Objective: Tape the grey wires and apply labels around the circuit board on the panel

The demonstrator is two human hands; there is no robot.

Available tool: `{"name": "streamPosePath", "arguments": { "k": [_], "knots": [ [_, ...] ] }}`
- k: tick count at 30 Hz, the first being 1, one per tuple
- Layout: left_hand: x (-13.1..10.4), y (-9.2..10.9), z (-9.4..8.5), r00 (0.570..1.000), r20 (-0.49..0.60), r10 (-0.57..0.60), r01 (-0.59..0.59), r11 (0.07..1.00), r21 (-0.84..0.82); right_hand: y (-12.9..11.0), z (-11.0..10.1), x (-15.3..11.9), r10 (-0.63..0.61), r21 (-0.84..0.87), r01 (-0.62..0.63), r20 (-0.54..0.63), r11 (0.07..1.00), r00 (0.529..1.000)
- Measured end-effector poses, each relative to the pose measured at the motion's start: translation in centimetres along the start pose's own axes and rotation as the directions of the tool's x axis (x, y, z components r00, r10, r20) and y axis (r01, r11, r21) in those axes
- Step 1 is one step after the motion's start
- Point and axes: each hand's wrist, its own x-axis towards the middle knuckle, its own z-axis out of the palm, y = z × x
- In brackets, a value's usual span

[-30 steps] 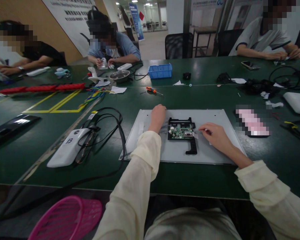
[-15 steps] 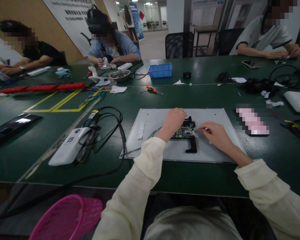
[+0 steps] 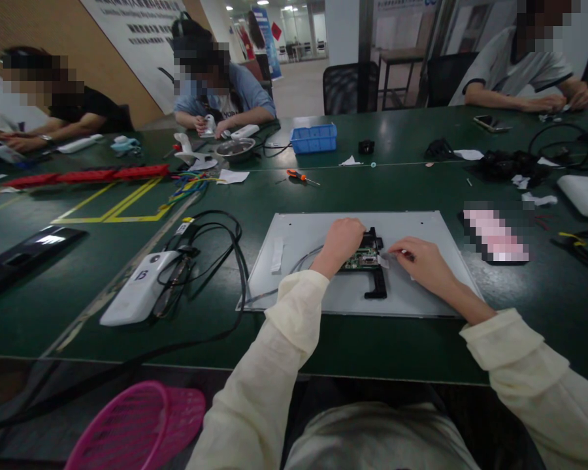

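A grey panel lies flat on the table, with a green circuit board in a black plastic bracket on its middle. Over the board's upper left, my left hand is closed with the knuckles up; its fingertips and whatever they hold are hidden. At the board's right side, my right hand is closed in a pinch at a short white flat cable that runs from the board's edge. A thin grey cable passes under my left wrist. A white strip lies on the panel's left.
Left of the panel are a white power bank and looped black cables. Beyond it lie an orange screwdriver and a blue basket. A phone lies to the right. A pink basket stands below the table edge. People sit opposite.
My left hand has shifted slightly down and right over the board. My right hand stays in nearly the same pinch. The view has moved a little.
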Motion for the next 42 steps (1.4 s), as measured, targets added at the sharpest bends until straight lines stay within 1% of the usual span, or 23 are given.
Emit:
{"name": "streamPosePath", "arguments": {
  "k": [4, 7, 14, 24, 30, 37, 42],
  "knots": [
    [-0.05, 0.05, -0.08, 1.0, -0.01, 0.005, -0.005, 1.0, -0.013, 0.04, 0.04, 0.01, 0.002, -0.002, -0.002, -0.004, 1.0, 1.0],
    [-0.12, 0.02, 0.0, 1.0, -0.015, -0.013, 0.012, 0.999, -0.042, -0.02, 0.0, 0.03, 0.009, -0.003, -0.009, -0.008, 1.0, 1.0],
    [-0.31, -0.18, 0.53, 0.996, -0.067, -0.067, 0.059, 0.992, -0.111, -0.04, 0.02, -0.03, 0.004, 0.002, -0.004, -0.008, 1.0, 1.0],
    [-0.27, -0.19, 0.32, 0.995, -0.081, -0.055, 0.045, 0.992, -0.116, 0.17, 0.01, 0.0, -0.004, -0.003, 0.003, -0.015, 1.0, 1.0],
    [-0.26, -0.27, 0.52, 0.994, -0.09, -0.057, 0.047, 0.992, -0.116, 0.16, 0.08, -0.05, -0.003, -0.019, 0.002, -0.027, 1.0, 1.0],
    [-0.32, -0.34, 0.59, 0.994, -0.095, -0.048, 0.037, 0.993, -0.11, 0.34, 0.13, -0.02, -0.006, -0.02, 0.006, -0.015, 1.0, 1.0],
    [-0.29, -0.38, 0.62, 0.993, -0.109, -0.051, 0.036, 0.991, -0.133, 0.32, 0.11, -0.05, -0.009, -0.026, 0.009, -0.017, 1.0, 1.0]
  ]
}}
